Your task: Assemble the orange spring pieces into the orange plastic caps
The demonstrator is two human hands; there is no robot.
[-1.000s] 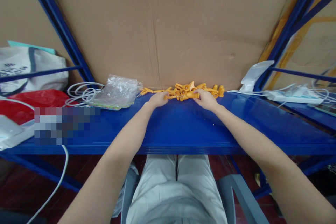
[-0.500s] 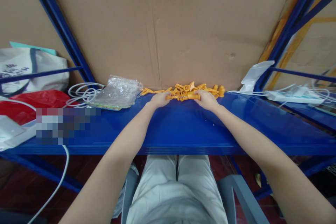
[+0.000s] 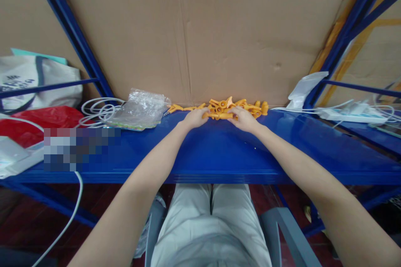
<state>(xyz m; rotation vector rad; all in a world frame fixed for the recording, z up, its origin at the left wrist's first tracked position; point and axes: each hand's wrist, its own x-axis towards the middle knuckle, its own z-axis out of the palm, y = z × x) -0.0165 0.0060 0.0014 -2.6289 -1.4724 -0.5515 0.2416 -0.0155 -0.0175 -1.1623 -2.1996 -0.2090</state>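
Note:
At the back of the blue table (image 3: 216, 150), my left hand (image 3: 196, 117) is closed on the left end of an orange plastic piece (image 3: 221, 116). My right hand (image 3: 244, 119) pinches the right end of this tube-like piece. Its exact kind is too small to tell. Right behind my hands lies a pile of similar orange plastic parts (image 3: 223, 103), some with hollow round ends. Smaller forked orange parts (image 3: 175, 108) lie left of my left hand. My fingertips are partly hidden behind the piece.
A clear plastic bag (image 3: 140, 108) and a coiled white cable (image 3: 98, 110) lie to the left, near a red bag (image 3: 59, 117). Cardboard (image 3: 234, 37) walls off the back. At right, a white power strip (image 3: 354, 113) sits by blue shelf posts (image 3: 336, 37).
My left hand has moved a little to the right, closer to my right hand. The small chain seen along the held piece before no longer shows clearly.

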